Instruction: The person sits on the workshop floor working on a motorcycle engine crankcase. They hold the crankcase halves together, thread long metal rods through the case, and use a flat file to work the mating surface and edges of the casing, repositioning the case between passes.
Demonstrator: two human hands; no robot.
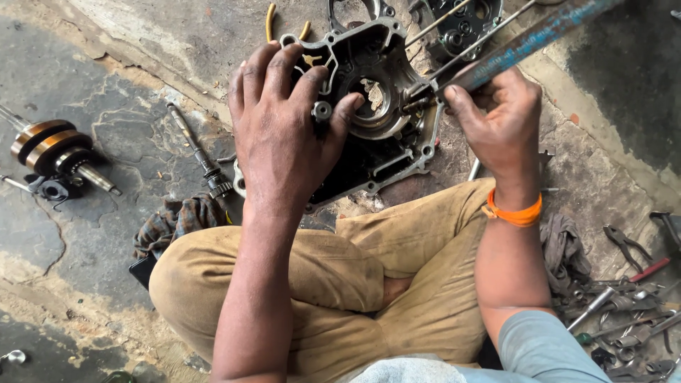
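Observation:
A greasy metal engine case half point(386, 131) stands tilted against my knees, its inside facing me. My left hand point(284, 120) grips its left edge, fingers curled over the rim and thumb near the round bearing hole point(372, 99). My right hand point(496, 113) is closed on a long flat blue blade point(525, 39), like a hacksaw blade, whose tip rests on the case's right side. An orange band point(514, 213) circles my right wrist.
A crankshaft point(53, 156) lies on the oily concrete floor at left, and a long shaft point(195, 149) beside the case. A second case half point(461, 25) sits behind. Rags point(181, 220) lie by my knee. Pliers point(628, 245) and several wrenches point(624, 319) are piled at right.

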